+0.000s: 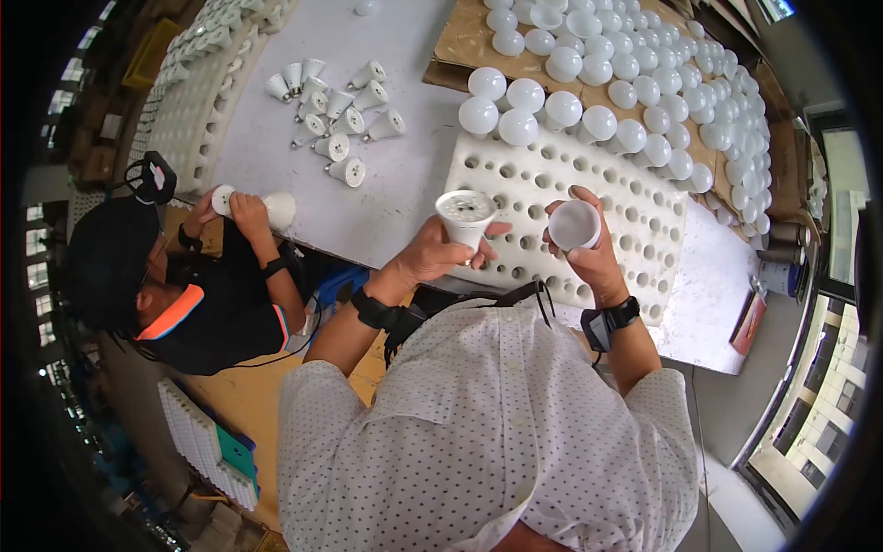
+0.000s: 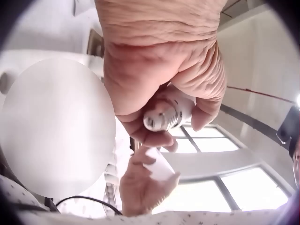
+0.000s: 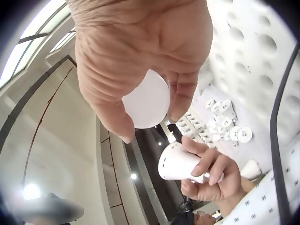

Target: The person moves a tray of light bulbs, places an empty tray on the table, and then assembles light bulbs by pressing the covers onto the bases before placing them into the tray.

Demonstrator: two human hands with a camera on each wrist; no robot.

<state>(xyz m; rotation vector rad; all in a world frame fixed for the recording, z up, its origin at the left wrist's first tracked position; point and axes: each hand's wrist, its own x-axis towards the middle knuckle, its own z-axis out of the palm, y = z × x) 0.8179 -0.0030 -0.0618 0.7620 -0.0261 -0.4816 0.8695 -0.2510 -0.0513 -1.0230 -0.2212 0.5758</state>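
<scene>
My left hand [image 1: 430, 255] grips a white LED bulb base [image 1: 466, 210] by its narrow body, the wide end with its round board facing up. In the left wrist view the metal screw cap [image 2: 160, 120] shows between the curled fingers. My right hand [image 1: 600, 264] holds a white bulb cover [image 1: 576, 225] by its sides, its hollow side facing up, with thumb and fingers around it. Base and cover are apart, side by side above the white foam tray [image 1: 529, 262]. The right wrist view shows the cover [image 3: 149, 101] close up and the base [image 3: 177, 161] beyond it.
Several bulb bases [image 1: 345, 120] lie on the table to the left. Many round white covers [image 1: 598, 69] stand on cardboard and along the tray's far edge. At left, another person [image 1: 198, 285] holds a bulb part beside a second foam tray [image 1: 184, 120].
</scene>
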